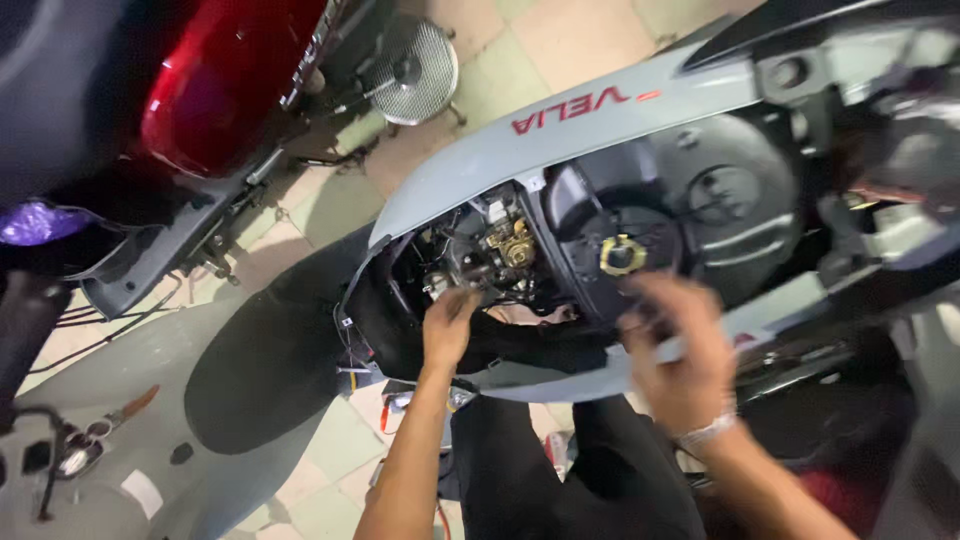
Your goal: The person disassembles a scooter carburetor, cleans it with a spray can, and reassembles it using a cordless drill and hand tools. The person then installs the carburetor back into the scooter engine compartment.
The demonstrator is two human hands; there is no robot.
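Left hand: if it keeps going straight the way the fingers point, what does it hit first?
Probably the metal engine parts in the opening just above the left hand; the brass-coloured fitting sits further up and right. Depth is unclear.

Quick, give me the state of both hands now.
Left hand: fingers curled, reaching into the scooter's engine bay; grip cannot be told.
Right hand: blurred, cannot be told.

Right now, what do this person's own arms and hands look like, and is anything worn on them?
Both forearms are bare, with no sleeves in view and no gloves. The left hand wears nothing that shows. The right hand is blurred; a silvery metal bracelet circles its wrist. No rings can be made out.
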